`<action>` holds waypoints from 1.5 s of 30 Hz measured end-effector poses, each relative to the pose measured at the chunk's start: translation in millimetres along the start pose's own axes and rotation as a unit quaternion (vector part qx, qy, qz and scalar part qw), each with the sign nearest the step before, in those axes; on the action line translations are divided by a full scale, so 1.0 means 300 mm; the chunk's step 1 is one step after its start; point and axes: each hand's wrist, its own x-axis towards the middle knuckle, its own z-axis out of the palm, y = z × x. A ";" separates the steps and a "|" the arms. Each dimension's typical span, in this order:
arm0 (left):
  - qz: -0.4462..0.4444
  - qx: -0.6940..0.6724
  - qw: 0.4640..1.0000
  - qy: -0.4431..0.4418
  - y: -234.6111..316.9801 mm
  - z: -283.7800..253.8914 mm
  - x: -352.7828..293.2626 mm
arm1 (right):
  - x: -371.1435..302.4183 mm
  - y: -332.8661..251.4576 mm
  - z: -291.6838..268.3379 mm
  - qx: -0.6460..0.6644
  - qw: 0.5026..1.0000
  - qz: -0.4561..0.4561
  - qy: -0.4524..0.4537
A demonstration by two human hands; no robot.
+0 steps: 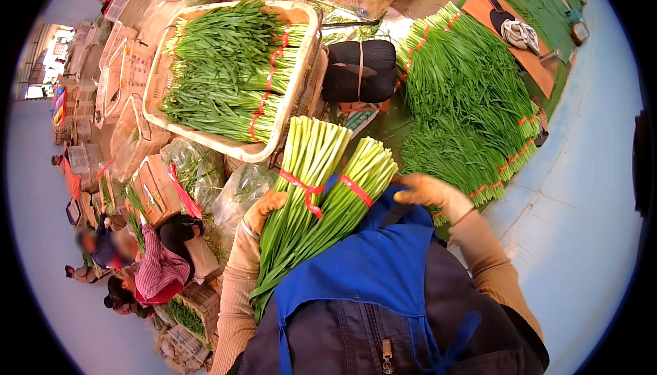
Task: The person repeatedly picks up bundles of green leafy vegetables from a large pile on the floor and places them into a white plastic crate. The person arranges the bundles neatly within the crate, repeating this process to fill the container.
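Two bundles of green chives (316,183), each tied with a red band, lie against my blue apron with their cut ends pointing away from me. My left hand (263,209), in a tan glove, cups the left bundle from the side. My right hand (428,190), also gloved, rests at the right side of the second bundle, near the edge of a large chive pile (472,94). Whether the right fingers grip the bundle is hidden.
A pale plastic basket (304,67) full of tied chive bundles sits ahead on the left. Black cushions (359,70) lie between the basket and the pile. Cardboard boxes and plastic bags (164,183) are stacked at left. People (147,265) crouch at lower left.
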 end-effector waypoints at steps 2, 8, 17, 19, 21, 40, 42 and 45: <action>-0.020 -0.033 0.999 0.014 0.004 0.007 0.000 | 0.090 -0.066 0.090 0.002 0.999 -0.021 -0.044; 0.032 0.163 0.971 0.174 -0.033 -0.249 -0.158 | 0.257 -0.155 0.300 0.335 0.922 -0.196 -0.007; 0.211 0.271 0.933 0.111 0.579 0.356 -0.056 | 0.353 -0.722 0.053 0.359 0.858 -0.316 0.188; 0.257 0.232 0.934 0.083 0.612 0.367 0.009 | 0.312 -0.815 -0.076 0.281 0.861 -0.350 0.238; 0.271 0.136 0.952 0.030 0.594 0.266 0.102 | 0.304 -0.943 -0.111 0.325 0.856 -0.334 0.223; 0.405 -0.265 0.862 0.152 1.032 -0.957 0.236 | 1.995 -1.327 -0.068 0.174 0.981 -0.049 -0.063; 0.441 -0.232 0.842 0.206 1.104 -1.121 0.228 | 2.191 -1.359 -0.067 0.044 0.997 -0.038 -0.040; 0.514 -0.172 0.800 0.258 1.177 -1.337 0.216 | 2.377 -1.466 -0.007 -0.197 0.973 -0.111 0.038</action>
